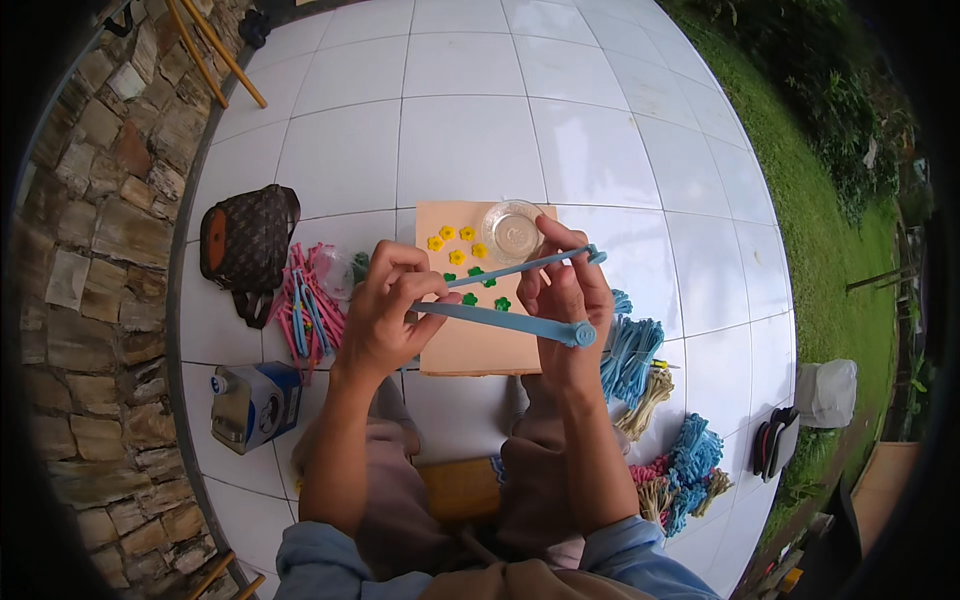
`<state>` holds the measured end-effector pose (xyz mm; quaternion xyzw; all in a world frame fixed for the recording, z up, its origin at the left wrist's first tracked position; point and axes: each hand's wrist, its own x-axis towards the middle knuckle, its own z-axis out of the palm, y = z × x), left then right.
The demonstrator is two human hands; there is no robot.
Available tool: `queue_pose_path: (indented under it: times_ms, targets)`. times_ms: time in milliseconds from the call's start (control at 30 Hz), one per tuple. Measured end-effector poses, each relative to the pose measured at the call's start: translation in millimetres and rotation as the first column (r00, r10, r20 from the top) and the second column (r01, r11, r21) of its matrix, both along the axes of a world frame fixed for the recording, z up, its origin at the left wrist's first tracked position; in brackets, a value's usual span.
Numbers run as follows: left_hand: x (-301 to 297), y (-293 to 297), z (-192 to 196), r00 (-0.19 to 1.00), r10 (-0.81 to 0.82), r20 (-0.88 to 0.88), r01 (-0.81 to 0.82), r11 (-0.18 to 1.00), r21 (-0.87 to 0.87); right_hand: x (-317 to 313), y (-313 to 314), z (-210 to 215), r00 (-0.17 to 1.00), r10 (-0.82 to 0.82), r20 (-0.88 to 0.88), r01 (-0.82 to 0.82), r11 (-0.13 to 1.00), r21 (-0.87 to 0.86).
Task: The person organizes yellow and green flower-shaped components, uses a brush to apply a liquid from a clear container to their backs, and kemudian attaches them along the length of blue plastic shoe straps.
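Hands, left (385, 305) and right (562, 290), each pinch blue strips (500, 320) above a tan board (470, 345)

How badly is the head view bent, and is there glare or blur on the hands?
Head view: tile joints of the white tiled floor bow toward the rim; soft daylight, no harsh glare; left hand, right hand and light blue plastic strips look sharp.
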<state>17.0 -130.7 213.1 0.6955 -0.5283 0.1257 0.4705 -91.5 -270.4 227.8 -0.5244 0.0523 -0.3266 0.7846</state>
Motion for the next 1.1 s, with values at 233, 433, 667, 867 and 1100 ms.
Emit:
queue_pose_path:
  times_ms: [233,433,667,867,1100]
  targets:
    - [2.7,11.2,1.0,0.998,-0.035,-0.047,0.035,0.999,-0.013,-1.5,-0.9,3.1,0.999,-0.032,0.037,0.033,0.999,-0.023]
    - [-0.2,15.1,-5.4,0.659,-0.291,-0.694,0.322,0.943,-0.089,2.2,4.3,3.1,1.000,-0.007,0.014,0.008,0.999,-0.037]
    - [-5.2,4.0,-6.6,-0.234,-0.317,-0.919,0.466,0.793,-0.392,10.1,2.3,-4.2,0.956,-0.127,-0.263,0.083,0.981,-0.173]
    - [5.7,12.2,-5.1,-0.040,-0.335,-0.941,0.464,0.828,-0.315,9.9,4.2,-2.1,0.990,-0.023,-0.138,0.015,0.998,-0.058]
    - [-9.8,3.8,-7.6,0.177,-0.242,-0.954,0.510,0.851,-0.121,15.8,13.3,-4.3,0.906,0.380,-0.184,-0.389,0.921,-0.012]
